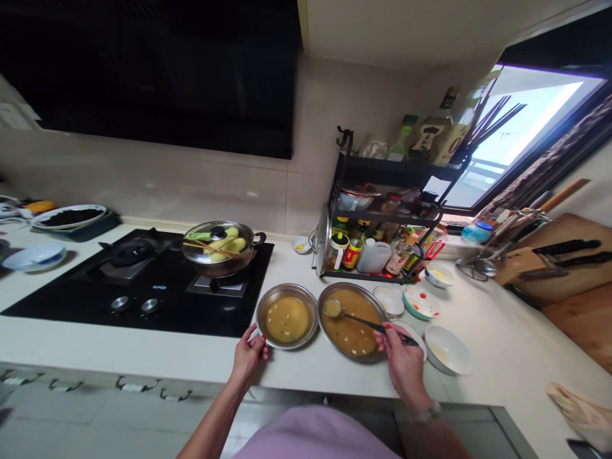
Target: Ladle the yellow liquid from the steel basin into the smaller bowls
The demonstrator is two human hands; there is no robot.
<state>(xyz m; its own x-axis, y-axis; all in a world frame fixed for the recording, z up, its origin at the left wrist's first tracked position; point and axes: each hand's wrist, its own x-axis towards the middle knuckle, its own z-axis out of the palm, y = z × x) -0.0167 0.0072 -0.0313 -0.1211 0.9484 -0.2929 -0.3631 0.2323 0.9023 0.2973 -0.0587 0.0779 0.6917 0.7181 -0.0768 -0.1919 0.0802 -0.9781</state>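
Observation:
Two round metal bowls of brownish broth with pale bits stand side by side on the counter. At the left bowl (pixel 313 325), my left hand (pixel 249 354) pinches the near-left rim between thumb and fingers. My right hand (pixel 400 360) is closed round the dark handle of a ladle (pixel 363 320). The ladle's round head, with broth in it, is over the left part of the right bowl (pixel 347 357); whether it touches the broth's surface I cannot tell.
A lidded pan (pixel 220 248) with chopsticks across it sits on the black gas hob (pixel 210 322). Behind the bowls stands a black spice rack (pixel 377 277) full of bottles. Several small bowls, among them a white bowl (pixel 447 350), crowd the right side. Knives sit in a wooden block (pixel 516 268).

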